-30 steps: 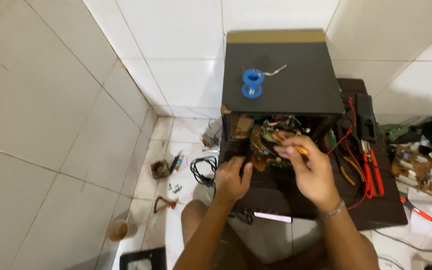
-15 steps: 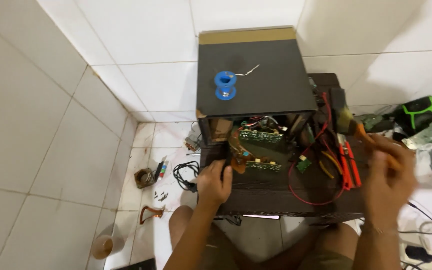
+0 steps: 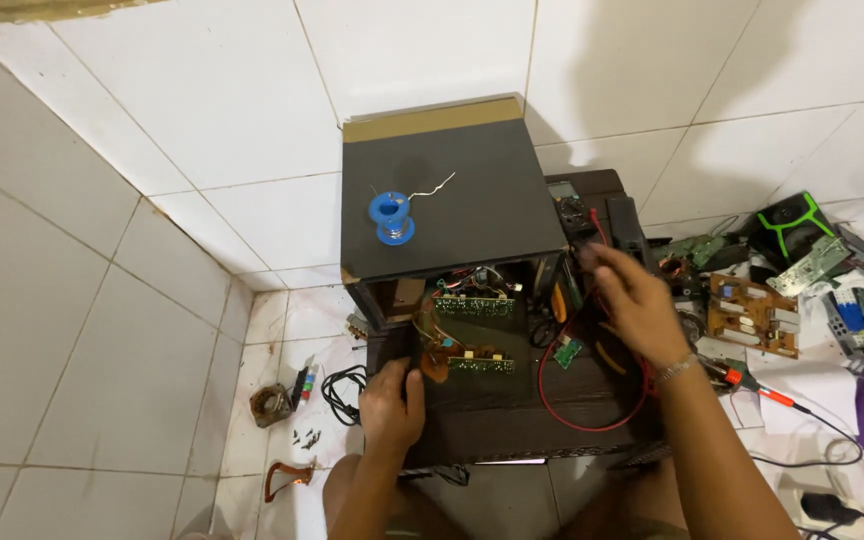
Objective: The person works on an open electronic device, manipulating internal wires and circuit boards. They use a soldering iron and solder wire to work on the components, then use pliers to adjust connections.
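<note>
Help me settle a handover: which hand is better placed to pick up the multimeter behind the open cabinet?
Probably the right hand. It hovers beside the multimeter, among the red leads, apparently empty. The left hand grips the front edge of the dark cabinet, farther away and occupied.

Black box (image 3: 452,200) with tan strip along its top edge; blue solder spool (image 3: 391,217) on it. Below the box, green circuit boards (image 3: 474,307), red wire (image 3: 592,400). Right of box, brown board (image 3: 744,310). White wall tiles (image 3: 202,120).

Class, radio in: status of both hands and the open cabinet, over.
Left hand grips cabinet front edge. Right hand blurred, over red wires. Solder spool sits on top.
</note>
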